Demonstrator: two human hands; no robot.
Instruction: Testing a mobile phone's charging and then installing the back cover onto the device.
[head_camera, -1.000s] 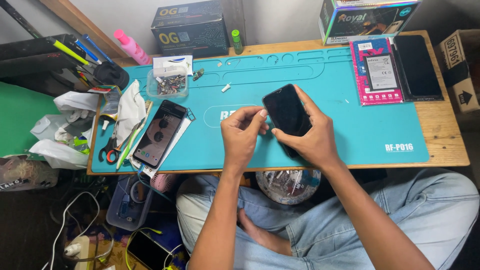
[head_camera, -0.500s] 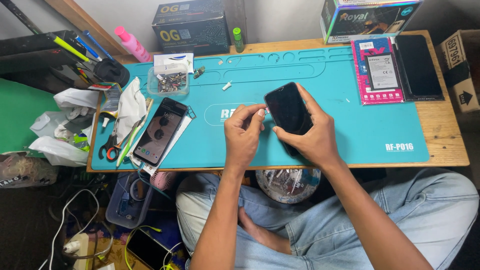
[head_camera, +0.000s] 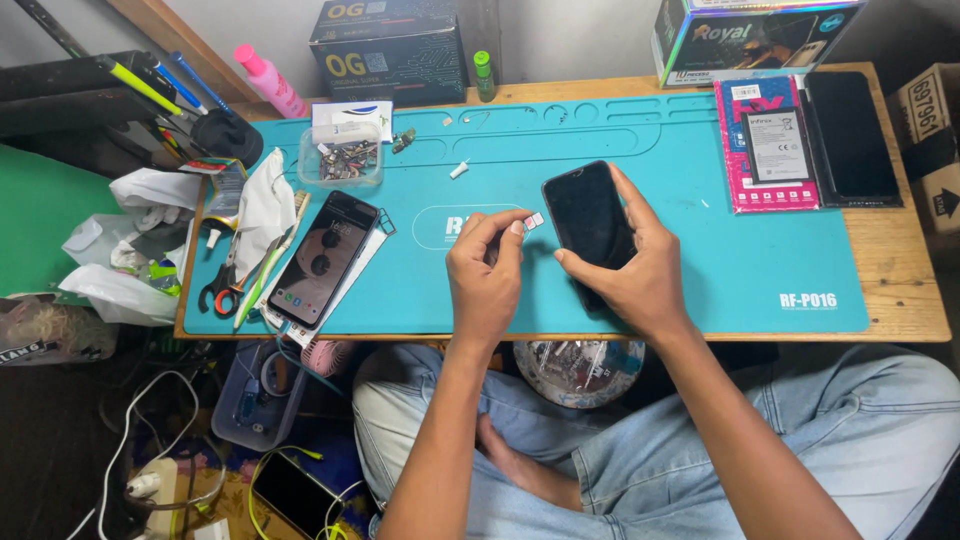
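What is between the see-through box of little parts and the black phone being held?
In the head view, only a small white piece on the teal mat lies between the clear plastic box and the black phone.

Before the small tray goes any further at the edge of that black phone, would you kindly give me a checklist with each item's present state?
1. Right hand has a firm grip on the black phone: ok.
2. Left hand pinches the small tray at its fingertips: ok.
3. Tray sits beside the phone's left edge: ok.
4. Tray lined up with its slot: cannot tell, too small.
5. Phone held above the teal mat: ok.
6. Card seated in the tray: cannot tell.
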